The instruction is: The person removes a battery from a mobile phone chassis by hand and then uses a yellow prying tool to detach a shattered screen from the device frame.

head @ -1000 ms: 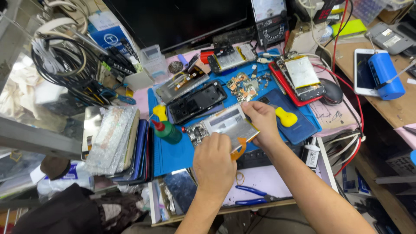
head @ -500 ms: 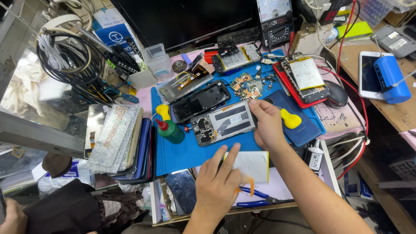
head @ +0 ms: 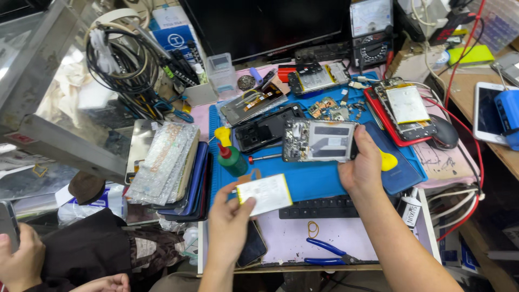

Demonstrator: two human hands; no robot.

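My left hand (head: 230, 221) holds a flat white phone battery (head: 265, 193) with a yellow edge, lifted over the front of the blue work mat (head: 313, 181). My right hand (head: 363, 165) grips the right end of an opened phone body (head: 319, 140), its inner parts facing up with an empty battery bay. A small screwdriver with a red handle (head: 265, 158) lies on the mat just left of that phone. A green bottle with a red cap (head: 232, 158) stands near the battery.
Other opened phones (head: 267, 127) and loose parts (head: 332, 108) crowd the mat's back. A red-framed phone (head: 405, 111) lies right, near a mouse (head: 446, 132). Stacked phone screens (head: 167, 162) lie left. Blue pliers (head: 327, 251) and a keyboard (head: 319, 206) sit near the front. Another person's hands (head: 21, 259) show bottom left.
The battery has come out of the phone body and moved left and toward me in my left hand. My right hand shifted to the phone's right end.
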